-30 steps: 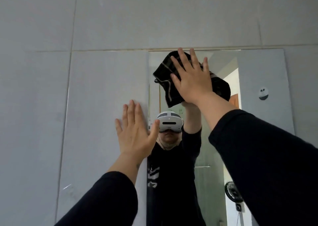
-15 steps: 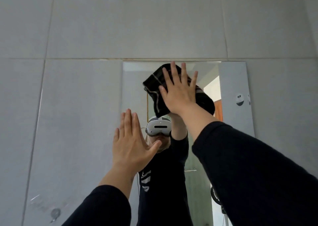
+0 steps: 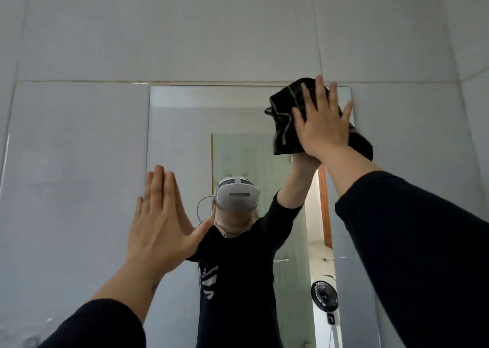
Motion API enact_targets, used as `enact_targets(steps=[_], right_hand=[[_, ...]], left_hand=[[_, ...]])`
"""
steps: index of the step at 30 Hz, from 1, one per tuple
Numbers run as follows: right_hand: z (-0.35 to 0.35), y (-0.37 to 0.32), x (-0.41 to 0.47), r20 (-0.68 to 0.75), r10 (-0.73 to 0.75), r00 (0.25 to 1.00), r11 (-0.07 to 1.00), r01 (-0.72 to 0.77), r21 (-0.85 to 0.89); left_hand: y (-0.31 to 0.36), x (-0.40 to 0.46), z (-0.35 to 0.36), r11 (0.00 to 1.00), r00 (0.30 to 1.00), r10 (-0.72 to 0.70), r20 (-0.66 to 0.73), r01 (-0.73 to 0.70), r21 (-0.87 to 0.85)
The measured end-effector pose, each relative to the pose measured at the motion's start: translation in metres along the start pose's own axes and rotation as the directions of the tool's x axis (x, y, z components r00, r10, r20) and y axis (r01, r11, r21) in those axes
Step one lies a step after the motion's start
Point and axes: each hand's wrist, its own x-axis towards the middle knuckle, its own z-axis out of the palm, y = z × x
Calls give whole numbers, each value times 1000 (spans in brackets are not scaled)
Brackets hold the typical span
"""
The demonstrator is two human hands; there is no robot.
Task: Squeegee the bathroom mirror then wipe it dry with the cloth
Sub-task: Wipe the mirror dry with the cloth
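A tall frameless mirror [image 3: 185,125] hangs on the grey tiled wall. My right hand [image 3: 321,125] presses a black cloth [image 3: 283,114] flat against the mirror's top right corner, fingers spread over it. Part of the cloth bunches out below and to the right of the palm. My left hand [image 3: 161,223] lies flat with its fingers together along the mirror's left edge, thumb out, holding nothing. The mirror reflects a person in a dark top with a headset. No squeegee is in view.
Large grey wall tiles [image 3: 79,162] surround the mirror, with a grout line just above its top edge. Reflected in the mirror are a frosted glass door [image 3: 238,157], a small black fan [image 3: 324,296] and a bright doorway.
My right hand has slid the cloth from the mirror's upper middle to its top right corner. The view shifted, and my left hand stays flat at the left edge.
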Motion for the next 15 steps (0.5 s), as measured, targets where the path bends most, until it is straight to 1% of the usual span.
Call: enact_targets(steps=[4, 8, 12, 15], right_hand=[[-1, 24, -11, -5, 87, 996, 996, -87, 6], [3, 33, -35, -37, 210, 977, 976, -208, 59], [11, 21, -68, -53, 349, 936, 936, -344, 74], [13, -2, -84, -55, 359, 932, 933, -357, 45]], left_hand=[[1, 0, 0, 1000, 1000, 0, 11, 1, -24], [2, 0, -1, 999, 1000, 4, 18, -3, -37], [5, 1, -2, 998, 1000, 0, 23, 2, -65], [3, 1, -6, 995, 1000, 6, 3, -5, -105]])
